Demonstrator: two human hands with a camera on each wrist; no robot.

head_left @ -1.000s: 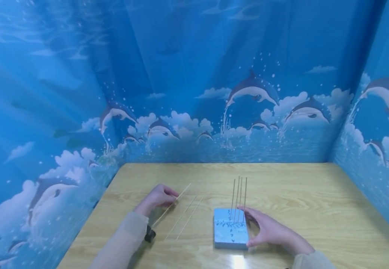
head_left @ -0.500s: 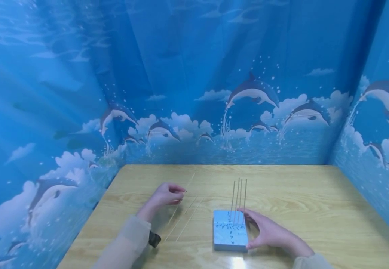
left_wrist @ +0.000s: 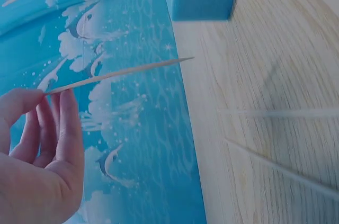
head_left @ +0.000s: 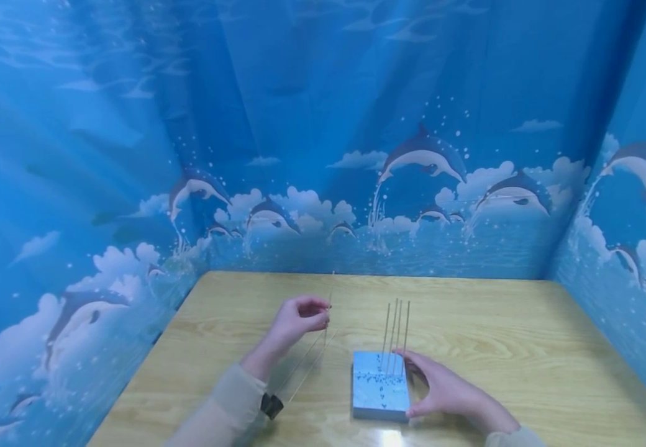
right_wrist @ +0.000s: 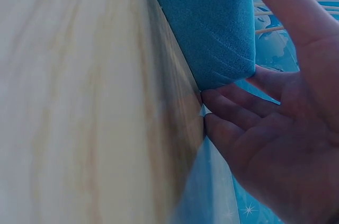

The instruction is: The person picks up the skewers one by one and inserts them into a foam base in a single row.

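Observation:
My left hand (head_left: 296, 321) pinches a thin wooden skewer (left_wrist: 122, 71) between thumb and fingertips, above the table and left of the block. The skewer stands nearly upright in the head view; its pointed end shows in the left wrist view. A blue foam block (head_left: 381, 400), its top dotted with small dark holes, lies flat on the table. Several skewers (head_left: 407, 326) stand upright in its far right part. My right hand (head_left: 443, 386) grips the block's right side, thumb at the near corner and fingers toward the far one; the foam (right_wrist: 212, 33) touches the fingers in the right wrist view.
Two loose skewers (left_wrist: 286, 168) lie on the wooden table (head_left: 496, 323) beneath my left hand. A blue curtain (head_left: 300, 124) printed with dolphins hangs behind the table and along both sides. A small dark device (head_left: 272, 406) sits at my left wrist.
My left hand has lifted the skewer and moved right and away from me. The skewer has turned from slanted to nearly upright. My right hand and the block stay in place.

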